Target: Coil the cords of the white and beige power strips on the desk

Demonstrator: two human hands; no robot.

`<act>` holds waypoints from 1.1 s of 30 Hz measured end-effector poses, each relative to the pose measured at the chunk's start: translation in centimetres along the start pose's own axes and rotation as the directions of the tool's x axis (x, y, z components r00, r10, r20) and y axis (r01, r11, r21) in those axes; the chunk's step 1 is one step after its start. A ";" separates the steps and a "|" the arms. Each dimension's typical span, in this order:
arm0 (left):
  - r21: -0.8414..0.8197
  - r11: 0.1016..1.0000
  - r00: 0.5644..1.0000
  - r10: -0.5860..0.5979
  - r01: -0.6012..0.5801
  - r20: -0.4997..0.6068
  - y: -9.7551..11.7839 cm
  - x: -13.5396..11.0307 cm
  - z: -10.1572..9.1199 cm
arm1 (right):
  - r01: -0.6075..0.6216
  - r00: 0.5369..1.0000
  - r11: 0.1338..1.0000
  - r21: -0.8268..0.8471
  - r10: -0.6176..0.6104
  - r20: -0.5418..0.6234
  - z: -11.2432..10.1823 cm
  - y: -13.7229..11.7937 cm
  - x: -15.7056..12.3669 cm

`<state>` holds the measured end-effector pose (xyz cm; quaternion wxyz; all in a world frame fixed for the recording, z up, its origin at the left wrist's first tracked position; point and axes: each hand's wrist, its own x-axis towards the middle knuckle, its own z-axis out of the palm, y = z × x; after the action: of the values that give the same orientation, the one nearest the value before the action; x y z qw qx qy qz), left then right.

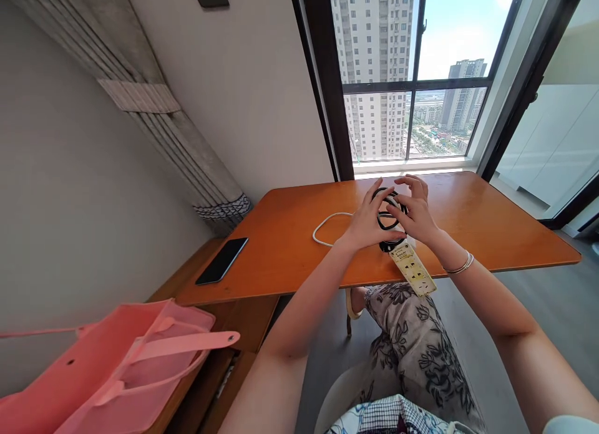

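Over the wooden table, both my hands are on a bundle of looped cable [386,221], mostly black with some white. My left hand [365,223] grips its left side, fingers curved upward and thumb underneath. From the right, my right hand [416,213] holds the loops between thumb and fingers, with some fingers raised. Just below the bundle, a pale yellow power strip [412,269] with several sockets slants past the table's near edge. A white cable [316,229] curves across the tabletop to the left of my hands. My fingers hide part of the coil.
The orange-brown table [281,234] stands before a window [412,85]. A black phone [221,260] lies at its left end. A pink bag [140,359] rests on a lower wooden surface at left. A tied grey curtain [187,153] hangs beside the wall.
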<state>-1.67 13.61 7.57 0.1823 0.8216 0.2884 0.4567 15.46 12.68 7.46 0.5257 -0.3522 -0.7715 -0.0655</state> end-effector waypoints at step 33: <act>0.430 0.804 0.883 -0.469 0.410 0.034 -6.7 0.2 -10.7 | -0.552 0.833 0.675 0.489 0.418 0.364 9.7 1.9 2.3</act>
<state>-12.78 19.29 9.41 0.1259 0.7812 0.5472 0.2729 8.70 19.74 4.67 0.5155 -0.3744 -0.6851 0.3532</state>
